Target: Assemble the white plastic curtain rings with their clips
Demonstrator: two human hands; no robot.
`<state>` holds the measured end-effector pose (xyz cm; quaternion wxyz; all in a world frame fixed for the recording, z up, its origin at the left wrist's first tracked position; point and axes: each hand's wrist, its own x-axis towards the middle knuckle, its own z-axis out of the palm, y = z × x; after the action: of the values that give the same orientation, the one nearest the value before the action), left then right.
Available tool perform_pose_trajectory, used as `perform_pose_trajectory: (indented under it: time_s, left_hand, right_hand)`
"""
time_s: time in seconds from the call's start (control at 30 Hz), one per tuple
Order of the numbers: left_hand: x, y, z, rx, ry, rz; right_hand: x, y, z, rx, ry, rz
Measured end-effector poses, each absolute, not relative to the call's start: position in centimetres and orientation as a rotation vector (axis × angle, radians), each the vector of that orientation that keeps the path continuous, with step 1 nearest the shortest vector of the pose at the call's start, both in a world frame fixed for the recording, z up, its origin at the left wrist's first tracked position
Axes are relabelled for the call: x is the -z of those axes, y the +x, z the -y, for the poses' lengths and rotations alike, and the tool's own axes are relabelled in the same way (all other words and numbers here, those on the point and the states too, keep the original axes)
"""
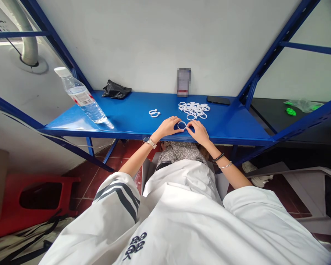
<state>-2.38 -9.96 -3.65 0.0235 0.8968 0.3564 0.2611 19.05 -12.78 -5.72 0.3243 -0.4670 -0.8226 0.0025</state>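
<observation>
Between my two hands is a white plastic ring [182, 122] with a small tab on its right side, held just above the front edge of the blue table [132, 119]. My left hand [168, 127] pinches the ring's left side with thumb and fingers. On the other side my right hand [199, 131] grips it near the tab. Right behind the hands lies a loose pile of similar white rings [194, 109]. A couple more white rings [154, 113] lie apart, to the left of the pile.
A tilted-looking water bottle [84, 97] stands at the table's left. Along the back are a black plastic bag [116, 89], an upright phone-like object [184, 82] with a blurred face, and a dark phone [218, 100] lying flat. Blue frame posts [281, 44] rise at both ends.
</observation>
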Motion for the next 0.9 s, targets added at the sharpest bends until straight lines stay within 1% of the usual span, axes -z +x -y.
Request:
perform_pose_trajectory:
  time_s: [0.9]
  left_hand:
    - [4.02,-2.43,10.02,-0.848,2.797,-1.070]
  right_hand:
    - [5.61,18.99,12.99,0.019,-1.239,2.190]
